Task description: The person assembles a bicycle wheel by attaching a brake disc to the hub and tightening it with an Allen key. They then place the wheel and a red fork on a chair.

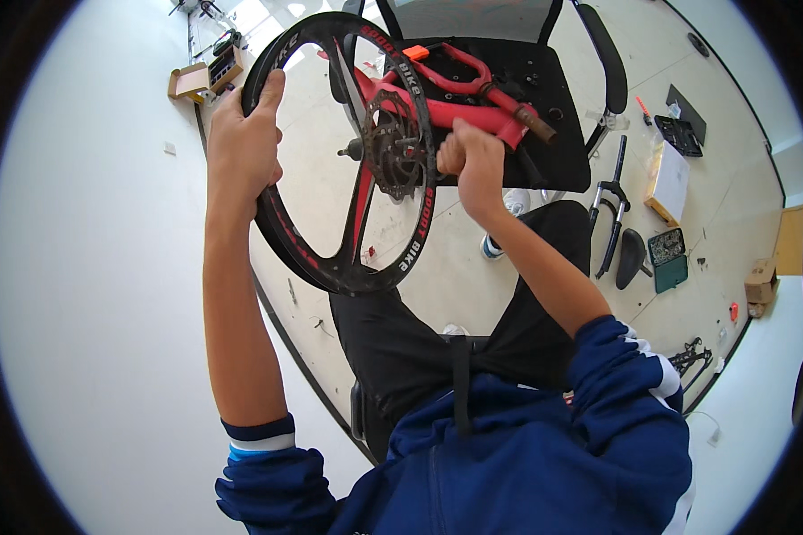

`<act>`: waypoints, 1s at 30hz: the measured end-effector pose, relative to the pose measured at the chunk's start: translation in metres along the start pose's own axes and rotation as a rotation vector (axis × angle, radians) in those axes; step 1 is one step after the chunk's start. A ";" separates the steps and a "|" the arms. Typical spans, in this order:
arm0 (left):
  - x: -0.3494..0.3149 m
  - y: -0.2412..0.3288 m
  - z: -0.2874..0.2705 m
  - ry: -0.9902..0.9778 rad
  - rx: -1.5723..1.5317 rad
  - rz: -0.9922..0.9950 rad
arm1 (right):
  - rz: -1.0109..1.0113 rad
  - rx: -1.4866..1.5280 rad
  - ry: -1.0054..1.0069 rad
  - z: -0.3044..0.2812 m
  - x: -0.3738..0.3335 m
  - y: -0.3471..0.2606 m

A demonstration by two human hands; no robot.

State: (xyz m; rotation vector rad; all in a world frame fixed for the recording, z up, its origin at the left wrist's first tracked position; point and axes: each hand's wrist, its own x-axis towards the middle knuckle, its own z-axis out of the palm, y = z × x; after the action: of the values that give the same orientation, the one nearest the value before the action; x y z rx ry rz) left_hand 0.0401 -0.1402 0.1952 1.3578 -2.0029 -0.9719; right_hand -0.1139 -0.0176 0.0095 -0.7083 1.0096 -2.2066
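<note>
A black bicycle wheel (362,207) with red accents on its broad spokes is held up in front of me, tilted. My left hand (244,147) is closed around its rim on the left side. A dark brake disc (391,147) sits at the hub, with an axle end (349,152) sticking out to the left. My right hand (475,165) is closed just beside the right rim; whatever its fingers pinch, if anything, I cannot make out. Behind the wheel, a pinkish-red bike frame (473,114) lies on the seat of a black chair (569,153), partly hidden by the wheel and my right hand.
On the floor to the right lie a suspension fork (609,209), a black saddle (632,255), an open green case (670,275) and a white box (667,183). Cardboard boxes (761,281) stand farther right. An open carton (188,83) is by the left wall.
</note>
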 end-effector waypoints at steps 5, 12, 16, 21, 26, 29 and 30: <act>-0.010 0.002 0.005 0.006 0.008 0.037 | 0.300 0.327 0.055 0.027 0.030 -0.017; -0.019 0.002 0.011 0.029 0.053 0.086 | 0.289 0.258 0.085 0.035 0.044 -0.031; -0.024 0.007 0.012 0.017 0.030 0.086 | 0.217 0.175 0.031 0.037 0.050 -0.032; -0.024 0.005 0.013 0.019 0.024 0.098 | 0.178 0.144 -0.033 0.037 0.059 -0.027; -0.026 0.007 0.014 0.023 0.024 0.105 | 0.138 -0.029 -0.128 0.044 0.063 -0.025; -0.025 0.007 0.015 0.030 0.053 0.112 | -0.224 -0.314 -0.253 0.047 0.061 -0.009; -0.025 0.007 0.015 0.032 0.066 0.109 | -0.279 -0.368 -0.253 0.046 0.055 -0.006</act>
State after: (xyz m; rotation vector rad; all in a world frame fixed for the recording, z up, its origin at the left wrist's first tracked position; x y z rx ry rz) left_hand 0.0335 -0.1114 0.1909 1.2758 -2.0781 -0.8376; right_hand -0.1220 -0.0750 0.0522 -1.3293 1.2581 -2.1030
